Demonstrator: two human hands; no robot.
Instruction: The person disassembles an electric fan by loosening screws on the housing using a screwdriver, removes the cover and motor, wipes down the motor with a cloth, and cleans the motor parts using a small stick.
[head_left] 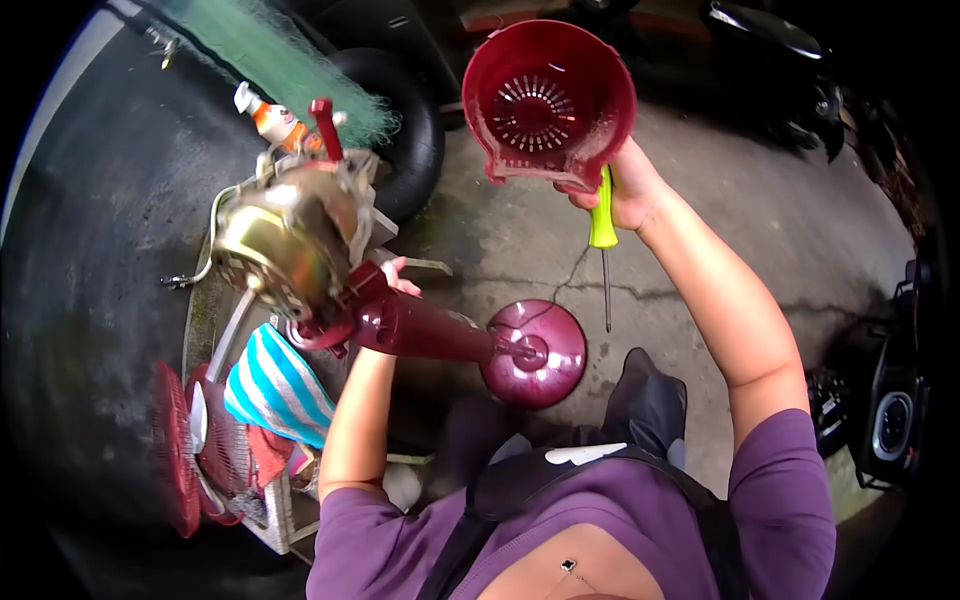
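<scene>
My right hand (628, 188) holds a red plastic motor cover (538, 110), its hollow side with a ring of slots showing. The same hand also grips a screwdriver with a yellow-green handle (603, 212), its shaft pointing down. My left hand (398, 278) is wrapped round the dark red fan stand (425, 328), mostly hidden behind it. A bare metal fan motor (285, 240), slightly blurred, sits at the stand's upper end. The round glossy base (535, 355) is at the other end, near the floor.
At left are a red fan grille (178, 450), a blue-and-white striped cloth (275, 385) and an orange-and-white spray bottle (272, 118). Behind lie a black tyre (415, 150) and green netting (270, 70). A motorbike (780, 50) stands at upper right, a black machine (893, 420) at right.
</scene>
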